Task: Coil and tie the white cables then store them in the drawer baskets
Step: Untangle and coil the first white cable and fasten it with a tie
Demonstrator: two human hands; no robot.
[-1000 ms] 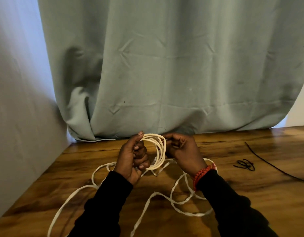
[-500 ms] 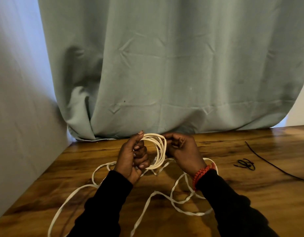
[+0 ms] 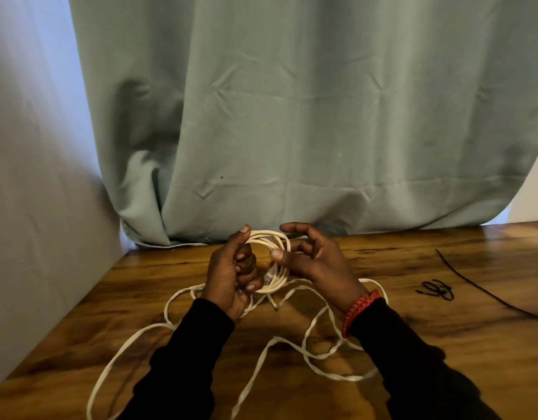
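Observation:
A white cable is partly wound into a small coil (image 3: 273, 237) held upright above the wooden table. My left hand (image 3: 228, 274) grips the coil's left side, fingers curled through the loops. My right hand (image 3: 313, 259) is at the coil's right side; its thumb presses on the strands while its fingers are spread and lifted off. The rest of the white cable (image 3: 310, 356) trails loose in loops over the table under my arms.
A small bundle of black ties (image 3: 437, 291) and a thin black cord (image 3: 485, 291) lie on the wooden table (image 3: 443, 344) at the right. A green curtain (image 3: 292, 116) hangs behind. A pale wall (image 3: 34, 177) borders the left. No drawer baskets are in view.
My right hand has loosened from a closed grip on the coil; its fingers now spread outward, with only the thumb on the strands. The left hand has kept its hold.

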